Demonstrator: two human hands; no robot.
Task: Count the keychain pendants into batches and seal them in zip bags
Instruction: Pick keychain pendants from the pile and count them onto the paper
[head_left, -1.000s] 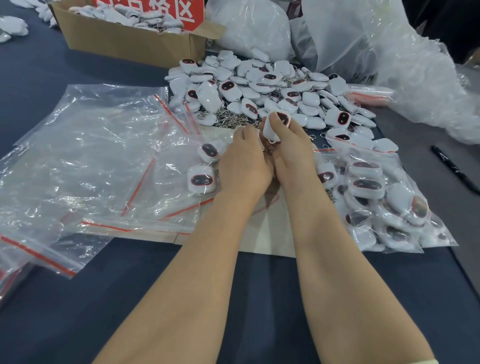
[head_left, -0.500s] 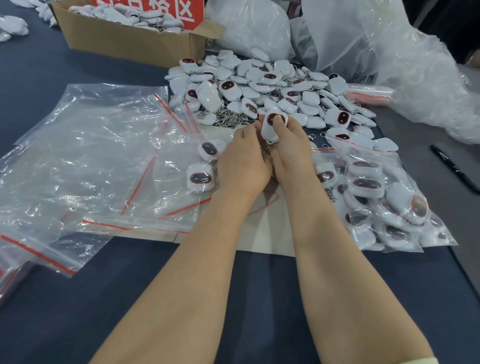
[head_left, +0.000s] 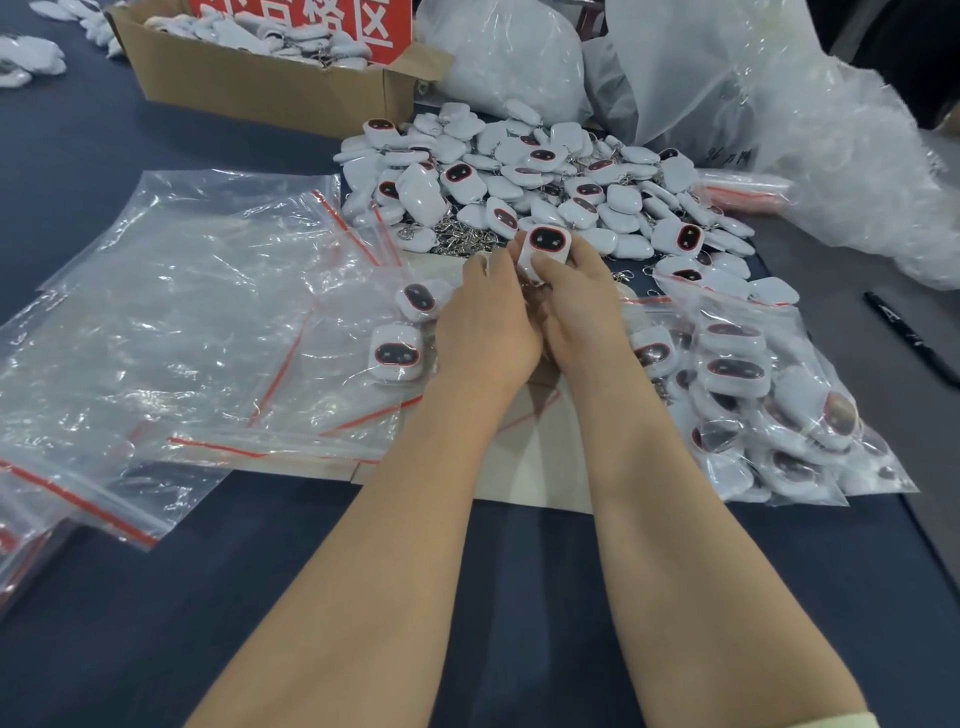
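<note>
The right hand (head_left: 582, 312) pinched one white keychain pendant (head_left: 545, 247) between thumb and fingertips, its dark face with a red rim turned up, just in front of the loose pile of pendants (head_left: 545, 176). The left hand (head_left: 485, 332) lay curled against the right, one fingertip at the pendant's left edge; whether it gripped anything could not be told.

The cardboard box (head_left: 260, 85) at the far left held more white pendants and a red sign (head_left: 311, 21). A filled zip bag (head_left: 753, 395) lay to the right of the hands, packed with pendants. To the left spread a sheaf of empty zip bags (head_left: 182, 322) with red seal strips, overlapping one another. Two pendants (head_left: 397, 353) lay just beside the left hand at the edge of that sheaf. Large white plastic sacks (head_left: 727, 78) stood behind the pile.

A pale sheet (head_left: 530, 467) lay under the wrists. The dark blue tablecloth (head_left: 156, 623) showed bare near the person, between the forearms and on either side of them. A black marker (head_left: 909, 338) lay near the right edge, well apart from the filled bag.
</note>
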